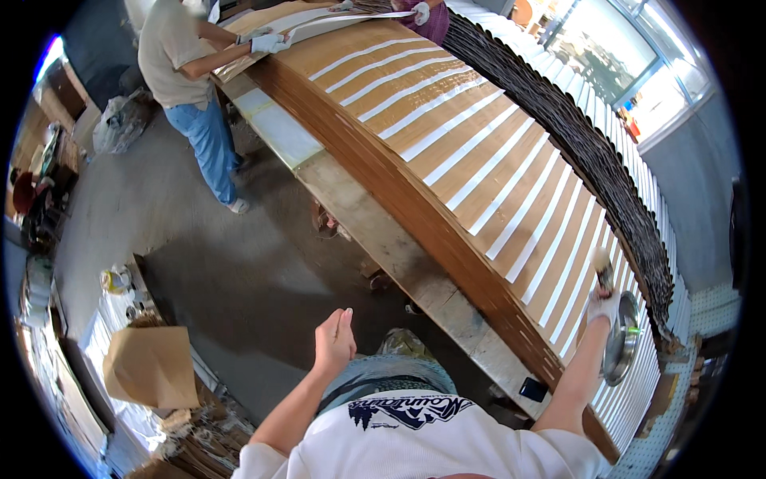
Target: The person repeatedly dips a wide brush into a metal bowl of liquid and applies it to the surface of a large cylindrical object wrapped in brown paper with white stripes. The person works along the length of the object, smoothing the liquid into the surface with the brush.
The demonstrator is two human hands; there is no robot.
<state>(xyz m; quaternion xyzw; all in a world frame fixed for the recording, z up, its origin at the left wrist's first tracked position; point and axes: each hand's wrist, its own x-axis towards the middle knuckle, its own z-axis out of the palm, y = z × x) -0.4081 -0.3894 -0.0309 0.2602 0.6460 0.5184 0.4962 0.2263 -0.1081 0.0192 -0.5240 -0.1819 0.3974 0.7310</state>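
My right hand [604,306], in a pale glove, grips a brush [604,276] above the right part of a long stack of brown sheets [447,104]. Its pale bristles are blurred and point away from me. Close beside that hand, a round metal pan [621,343] rests on the striped right end of the stack; the forearm hides part of its near side. White stripes run across the top of the sheets, and the far ones look wet. My left hand [335,340] is bare, held in front of my waist with the fingers closed and nothing visible in them.
At the far end a person [179,64] and another person in purple [431,22] handle a pale sheet [335,25]. A dark, rough-edged pile [558,96] lines the stack's far side. A phone-like dark object [533,389] lies near the bench edge [383,231]. Brown paper [150,367] sits left.
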